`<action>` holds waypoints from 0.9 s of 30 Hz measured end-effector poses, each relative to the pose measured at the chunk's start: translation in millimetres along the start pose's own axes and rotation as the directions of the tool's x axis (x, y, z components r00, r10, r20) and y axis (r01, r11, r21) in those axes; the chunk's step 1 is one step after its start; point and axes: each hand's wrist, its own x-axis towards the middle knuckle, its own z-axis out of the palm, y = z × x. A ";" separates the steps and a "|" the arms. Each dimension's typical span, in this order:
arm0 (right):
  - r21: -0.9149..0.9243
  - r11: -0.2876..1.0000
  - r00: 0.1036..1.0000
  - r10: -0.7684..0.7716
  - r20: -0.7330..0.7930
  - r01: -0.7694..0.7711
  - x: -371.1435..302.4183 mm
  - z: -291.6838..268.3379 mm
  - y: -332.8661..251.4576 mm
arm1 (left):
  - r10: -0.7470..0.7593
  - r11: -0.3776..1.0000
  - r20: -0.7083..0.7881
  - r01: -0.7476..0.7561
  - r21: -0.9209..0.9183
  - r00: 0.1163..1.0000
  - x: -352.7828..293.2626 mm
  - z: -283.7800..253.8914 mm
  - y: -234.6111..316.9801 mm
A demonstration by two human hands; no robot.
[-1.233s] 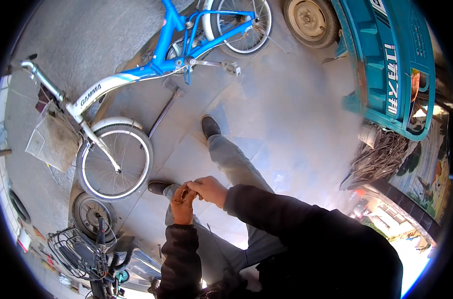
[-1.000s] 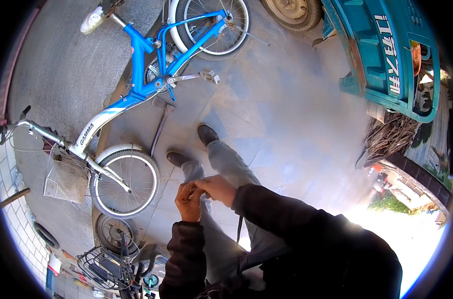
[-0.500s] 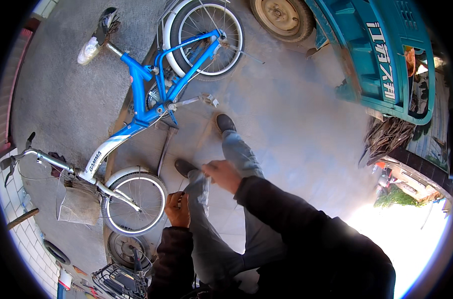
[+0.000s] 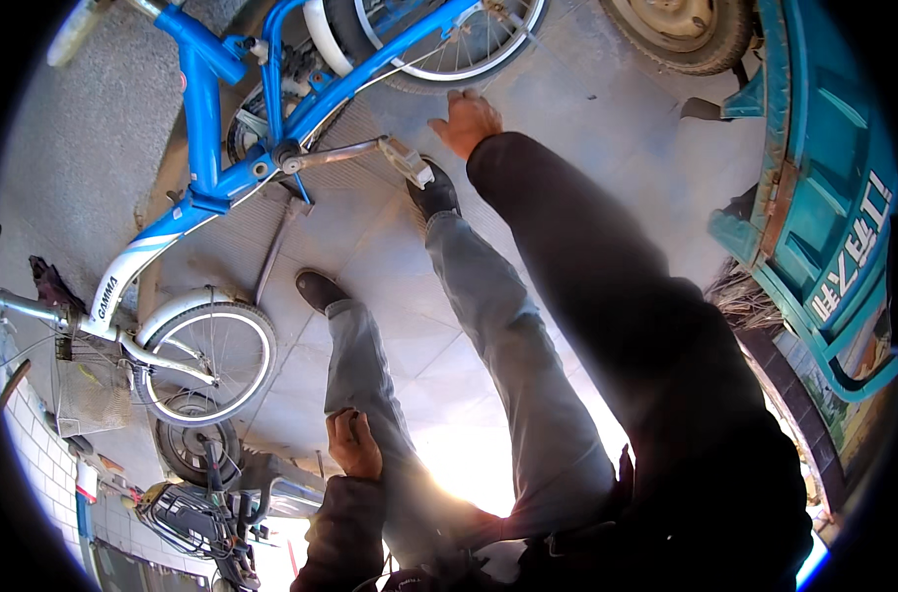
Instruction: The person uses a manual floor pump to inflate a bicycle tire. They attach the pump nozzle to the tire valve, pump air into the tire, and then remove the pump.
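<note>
A blue and white bicycle (image 4: 204, 128) stands along my left side, its rear wheel (image 4: 431, 71) at the far end and its front wheel (image 4: 267, 340) nearer me. My right hand (image 4: 467, 123) is stretched forward just below the rear wheel's rim, thumb apart from the fingers, with nothing seen in it. A pedal (image 4: 402, 163) on its crank lies to the left of that hand, over my shoe. My left hand (image 4: 354, 446) rests low beside my left leg, fingers curled in. Whether it holds something small is hidden.
A teal cargo vehicle (image 4: 844, 227) with a dusty wheel (image 4: 681, 30) stands to the right, beside dry sticks (image 4: 740, 296). A wire basket (image 4: 89, 395) hangs at the bicycle's front. Another two-wheeler (image 4: 187, 518) is at the lower left, near a white-tiled wall (image 4: 35, 434).
My right hand has swung forward, away from my left hand, to near the rear wheel. My left hand has dropped lower. The view has shifted, bringing the bicycle closer.
</note>
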 end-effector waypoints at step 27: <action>-0.516 0.835 0.932 -0.319 -0.171 0.191 99.1 91.5 13.0 | -0.238 0.953 0.037 0.240 -0.186 0.971 7.5 -12.0 3.7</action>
